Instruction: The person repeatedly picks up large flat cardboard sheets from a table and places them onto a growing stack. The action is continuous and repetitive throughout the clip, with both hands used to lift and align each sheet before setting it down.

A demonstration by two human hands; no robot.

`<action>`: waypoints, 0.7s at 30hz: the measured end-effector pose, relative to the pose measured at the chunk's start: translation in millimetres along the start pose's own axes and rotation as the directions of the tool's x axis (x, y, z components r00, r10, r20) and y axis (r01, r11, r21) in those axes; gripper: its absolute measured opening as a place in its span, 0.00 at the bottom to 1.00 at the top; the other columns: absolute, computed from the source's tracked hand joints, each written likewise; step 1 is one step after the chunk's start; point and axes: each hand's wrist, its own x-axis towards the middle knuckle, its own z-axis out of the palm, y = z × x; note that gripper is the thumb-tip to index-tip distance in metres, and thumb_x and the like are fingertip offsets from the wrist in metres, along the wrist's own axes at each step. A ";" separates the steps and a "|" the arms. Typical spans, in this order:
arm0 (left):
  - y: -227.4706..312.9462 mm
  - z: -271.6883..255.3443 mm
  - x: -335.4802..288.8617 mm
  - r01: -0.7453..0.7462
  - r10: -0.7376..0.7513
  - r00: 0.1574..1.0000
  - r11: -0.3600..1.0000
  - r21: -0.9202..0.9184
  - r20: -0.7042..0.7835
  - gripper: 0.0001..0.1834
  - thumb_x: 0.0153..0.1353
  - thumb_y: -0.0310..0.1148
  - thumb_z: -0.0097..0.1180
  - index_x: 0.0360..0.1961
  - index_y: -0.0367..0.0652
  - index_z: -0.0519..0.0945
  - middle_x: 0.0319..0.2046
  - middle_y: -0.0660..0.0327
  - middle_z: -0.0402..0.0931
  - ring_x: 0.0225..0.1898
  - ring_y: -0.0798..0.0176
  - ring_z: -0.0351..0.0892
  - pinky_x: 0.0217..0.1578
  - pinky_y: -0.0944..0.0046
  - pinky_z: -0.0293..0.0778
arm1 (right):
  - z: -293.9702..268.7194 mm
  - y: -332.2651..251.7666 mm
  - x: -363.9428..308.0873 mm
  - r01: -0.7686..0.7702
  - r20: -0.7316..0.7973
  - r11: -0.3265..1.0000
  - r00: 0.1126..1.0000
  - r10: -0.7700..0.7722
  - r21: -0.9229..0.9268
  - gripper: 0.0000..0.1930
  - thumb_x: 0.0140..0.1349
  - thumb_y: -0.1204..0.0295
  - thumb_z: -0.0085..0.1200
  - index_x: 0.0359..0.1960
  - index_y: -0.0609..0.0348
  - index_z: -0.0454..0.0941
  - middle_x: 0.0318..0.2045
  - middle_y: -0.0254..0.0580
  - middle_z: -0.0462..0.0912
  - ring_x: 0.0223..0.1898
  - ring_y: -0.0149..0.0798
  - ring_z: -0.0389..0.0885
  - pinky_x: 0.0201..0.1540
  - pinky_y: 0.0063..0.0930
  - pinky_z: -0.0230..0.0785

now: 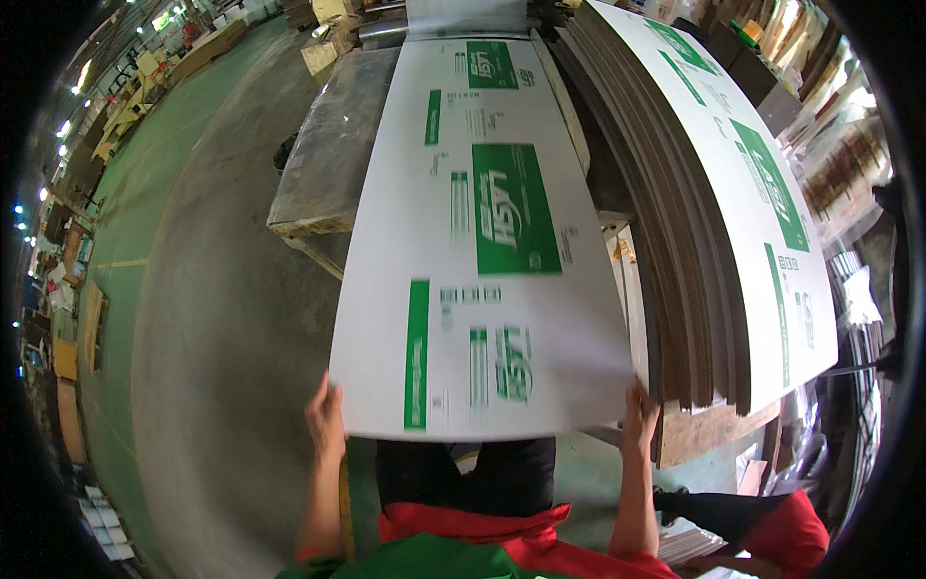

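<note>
A long white cardboard sheet [386, 318] with green printed blocks stretches away from me to a metal machine [384, 31] at the far end. My left hand [326, 420] grips its near left corner. At the near right corner, my right hand [640, 417] holds the opposite edge, its fingers slightly blurred. Both hands are closed on the sheet, thumbs up by the edges; the fingers beneath are partly hidden. To the right of the sheet rises a stack of similar cardboard sheets [690, 251], the top one white and green, the cut edges brown.
A grey metal-topped table [333, 145] stands left of the sheet. Wooden boards [714, 436] support the stack. Another person's red sleeve [796, 531] shows at the lower right. Plastic-wrapped bundles [849, 183] line the far right. Grey floor [222, 289] lies to my left.
</note>
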 end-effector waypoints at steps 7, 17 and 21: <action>11.7 75.5 127.2 0.006 -0.008 1.000 0.992 -0.127 -0.016 0.27 0.70 0.36 0.56 0.65 0.30 0.71 0.60 0.45 0.75 0.59 0.56 0.76 0.58 0.60 0.71 | 73.1 16.9 144.3 -0.015 -0.029 0.975 0.999 0.022 0.221 0.21 0.69 0.68 0.53 0.60 0.67 0.76 0.50 0.47 0.83 0.47 0.34 0.79 0.53 0.27 0.69; 55.8 121.3 217.1 -0.272 -0.064 0.914 0.634 0.724 0.400 0.46 0.70 0.51 0.52 0.75 0.35 0.45 0.70 0.38 0.56 0.71 0.41 0.58 0.68 0.49 0.61 | 100.5 -57.3 155.5 0.191 0.002 0.929 0.980 -0.201 -0.316 0.30 0.62 0.60 0.62 0.62 0.62 0.72 0.59 0.58 0.77 0.62 0.54 0.73 0.65 0.44 0.64; 70.4 137.7 153.0 -0.401 0.166 0.912 0.560 0.725 0.376 0.47 0.69 0.53 0.52 0.76 0.37 0.45 0.76 0.40 0.38 0.76 0.39 0.44 0.71 0.46 0.53 | -1.2 -99.0 49.8 0.561 -0.086 0.583 0.673 -0.734 -0.588 0.30 0.61 0.65 0.63 0.64 0.58 0.68 0.56 0.52 0.76 0.62 0.55 0.71 0.63 0.53 0.63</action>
